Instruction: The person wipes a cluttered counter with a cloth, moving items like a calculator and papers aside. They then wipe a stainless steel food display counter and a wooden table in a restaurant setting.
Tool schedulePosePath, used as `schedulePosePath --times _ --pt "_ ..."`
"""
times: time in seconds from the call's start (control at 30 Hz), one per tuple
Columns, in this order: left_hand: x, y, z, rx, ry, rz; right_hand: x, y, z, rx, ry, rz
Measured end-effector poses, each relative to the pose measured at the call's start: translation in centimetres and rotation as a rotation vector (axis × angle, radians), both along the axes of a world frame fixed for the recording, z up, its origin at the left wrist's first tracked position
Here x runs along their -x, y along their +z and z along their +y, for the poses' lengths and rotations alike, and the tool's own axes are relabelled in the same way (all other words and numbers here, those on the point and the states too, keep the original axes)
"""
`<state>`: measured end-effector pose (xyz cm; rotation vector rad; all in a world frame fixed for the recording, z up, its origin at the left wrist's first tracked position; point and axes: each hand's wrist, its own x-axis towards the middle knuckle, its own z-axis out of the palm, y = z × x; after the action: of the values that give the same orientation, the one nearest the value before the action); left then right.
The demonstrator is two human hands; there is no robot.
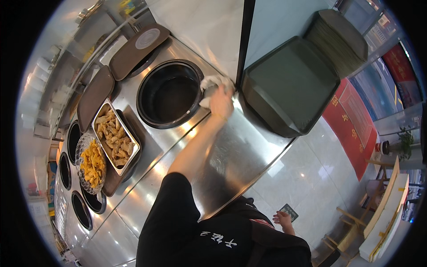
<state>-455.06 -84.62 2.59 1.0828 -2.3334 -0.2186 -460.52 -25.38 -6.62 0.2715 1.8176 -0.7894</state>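
My left hand is shut on a crumpled whitish cloth, pressed to the steel counter beside the right rim of a large round black pot set into it. The pot holds no food; its bottom looks dark and shiny. My right hand hangs low by my right side, fingers apart. A small dark card or mat with writing shows beyond it, seemingly on the floor. A steel pan of cooked chicken pieces and a clear glass dish of yellow fried pieces stand left.
Stacked dark trays stand at the counter's right end, with another tray stack behind. Brown trays lie along the far left side, near several round black wells. A white wall panel rises behind the cloth.
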Motion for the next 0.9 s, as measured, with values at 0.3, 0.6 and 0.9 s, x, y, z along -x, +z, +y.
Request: schedulePosePath --times 0.3,0.6,0.9 --pt "-3.8 2.4 12.1 -0.614 -0.277 0.127 2.7 -2.5 -0.2 0.076 0.06 0.02" --pt "-1.3 4.8 11.1 -0.305 -0.042 -0.033 4.4 -1.7 1.6 0.303 0.388 0.15" --pt "0.5 -0.4 8.2 -0.494 0.064 0.462 3.1 2.6 -0.1 -0.004 0.224 0.14"
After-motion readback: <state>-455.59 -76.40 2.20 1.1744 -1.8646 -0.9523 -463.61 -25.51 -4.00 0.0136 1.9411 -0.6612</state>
